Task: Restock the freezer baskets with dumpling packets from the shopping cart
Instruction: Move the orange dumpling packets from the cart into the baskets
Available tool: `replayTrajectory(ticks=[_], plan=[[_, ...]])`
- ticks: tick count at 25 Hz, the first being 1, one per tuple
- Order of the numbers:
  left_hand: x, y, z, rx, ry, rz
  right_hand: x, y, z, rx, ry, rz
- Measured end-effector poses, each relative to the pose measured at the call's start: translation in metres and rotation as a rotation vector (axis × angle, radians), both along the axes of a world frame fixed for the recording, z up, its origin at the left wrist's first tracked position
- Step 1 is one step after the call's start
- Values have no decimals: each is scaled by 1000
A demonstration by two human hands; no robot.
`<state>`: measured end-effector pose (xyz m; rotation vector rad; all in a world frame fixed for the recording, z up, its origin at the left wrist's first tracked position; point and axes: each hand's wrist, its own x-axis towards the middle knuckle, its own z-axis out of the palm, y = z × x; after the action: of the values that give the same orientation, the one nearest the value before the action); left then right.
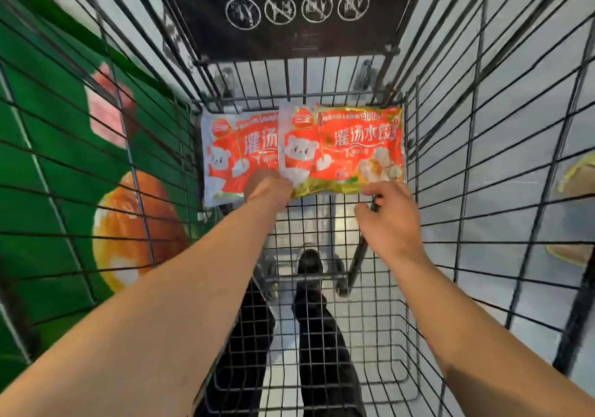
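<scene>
Two red-and-white dumpling packets lie at the far end of the wire shopping cart [322, 223]. The right packet [347, 149] overlaps the left packet [238, 149]. My left hand [269, 188] reaches down to the near edge where the two packets meet, its fingers curled at the right packet's lower left corner. My right hand [386, 213] hovers at the right packet's near right edge, fingers slightly bent and touching or just short of it.
The cart's wire walls rise on both sides and at the far end under a black child-seat flap [289, 14]. A green freezer panel [64, 159] with food pictures stands to the left. My legs and shoes [309, 265] show through the cart floor.
</scene>
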<state>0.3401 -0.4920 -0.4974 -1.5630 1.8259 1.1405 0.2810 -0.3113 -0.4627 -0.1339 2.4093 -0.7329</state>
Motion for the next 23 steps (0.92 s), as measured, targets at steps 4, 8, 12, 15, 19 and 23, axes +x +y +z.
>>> replayTrajectory(ticks=[4, 8, 12, 15, 19, 23], plan=[[37, -15, 0, -101, -26, -37, -11, -4, -8, 45, 84, -133], [84, -27, 0, -88, -114, 86, -15, -19, -21, 121, -86, -196], [74, -40, -6, -20, -31, 235, -31, -30, -48, 94, -250, -178], [57, -56, -16, 20, 114, 391, -40, -31, -66, 181, -181, -128], [69, -57, -39, 91, 120, 448, -25, -19, -69, 131, -145, -218], [78, -37, 4, 18, 111, 355, -7, -20, -45, 73, -115, -279]])
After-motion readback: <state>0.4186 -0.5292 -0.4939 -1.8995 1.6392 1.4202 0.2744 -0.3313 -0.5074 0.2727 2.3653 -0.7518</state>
